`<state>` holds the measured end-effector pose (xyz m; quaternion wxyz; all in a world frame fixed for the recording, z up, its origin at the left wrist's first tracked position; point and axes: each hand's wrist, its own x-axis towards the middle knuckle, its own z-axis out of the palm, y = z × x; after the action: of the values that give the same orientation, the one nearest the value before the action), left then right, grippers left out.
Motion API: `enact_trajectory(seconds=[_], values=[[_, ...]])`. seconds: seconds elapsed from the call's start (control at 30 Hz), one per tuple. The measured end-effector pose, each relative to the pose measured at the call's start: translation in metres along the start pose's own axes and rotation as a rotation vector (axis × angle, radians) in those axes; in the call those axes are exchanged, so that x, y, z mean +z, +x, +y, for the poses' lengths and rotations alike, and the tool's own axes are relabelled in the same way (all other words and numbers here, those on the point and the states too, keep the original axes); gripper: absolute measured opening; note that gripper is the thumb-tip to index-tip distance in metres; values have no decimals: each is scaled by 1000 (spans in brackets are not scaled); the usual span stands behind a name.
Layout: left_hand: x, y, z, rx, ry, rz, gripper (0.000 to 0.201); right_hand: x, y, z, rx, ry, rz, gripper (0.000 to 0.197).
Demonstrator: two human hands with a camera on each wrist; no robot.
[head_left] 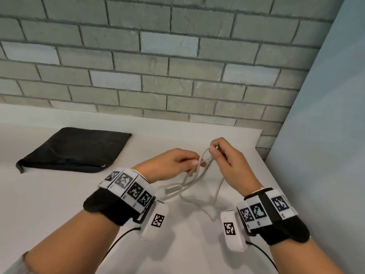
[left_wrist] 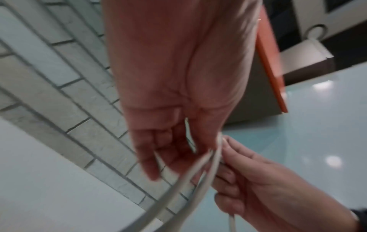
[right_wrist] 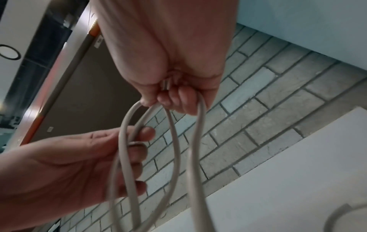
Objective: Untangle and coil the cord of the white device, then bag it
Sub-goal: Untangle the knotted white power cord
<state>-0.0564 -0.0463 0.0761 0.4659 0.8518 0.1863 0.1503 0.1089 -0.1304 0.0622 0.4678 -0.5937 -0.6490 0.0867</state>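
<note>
A pale grey cord hangs in loose loops between my hands above the white table. My left hand pinches two strands low on the loop. My right hand pinches the top of the loop, slightly higher and farther back. In the right wrist view the cord drops in two long loops from the right hand, and the left hand curls its fingers round one loop. The rest of the cord trails on the table, with a plug-like end under the hands. I cannot make out the white device itself.
A flat black zip bag lies on the table to the far left, its zipper edge facing me. A grey brick wall stands behind the table, and a pale blue panel closes off the right side past the table's edge.
</note>
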Motion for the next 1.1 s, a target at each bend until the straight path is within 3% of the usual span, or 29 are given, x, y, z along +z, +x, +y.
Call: enact_trajectory(seconds=[0.13,0.27,0.4,0.5,0.57,0.63,0.7,0.77,0.8,0.87,0.97,1.03,1.1], values=[[-2,7,-4,-35,-353,82,28,-1,-3,4,176,209,-18,16],[-21,11,-2,-9,-888,335,31,3,-12,9,385,719,-90,25],[-64,-2,-4,144,-1207,645,37,7,-31,29,431,817,-180,24],[-84,-12,-5,172,-1115,714,40,10,-36,39,459,759,-172,23],[-86,-15,-2,153,-956,689,37,12,-34,41,447,552,-196,19],[-85,-14,3,186,-891,681,34,17,-30,41,430,361,-288,11],[-85,-14,9,255,-903,705,33,24,-29,43,390,204,-397,21],[-87,-14,12,295,-925,758,31,30,-29,43,305,63,-446,11],[-88,-14,12,289,-920,796,30,30,-29,43,277,46,-451,5],[-85,-14,11,230,-874,839,27,29,-28,41,276,89,-430,12],[-58,-10,10,41,-693,685,20,25,-21,34,247,128,-364,9],[-28,-6,6,-143,-477,470,13,23,-15,27,198,150,-335,11],[1,-1,1,-246,-380,266,24,21,-9,18,155,186,-332,10]])
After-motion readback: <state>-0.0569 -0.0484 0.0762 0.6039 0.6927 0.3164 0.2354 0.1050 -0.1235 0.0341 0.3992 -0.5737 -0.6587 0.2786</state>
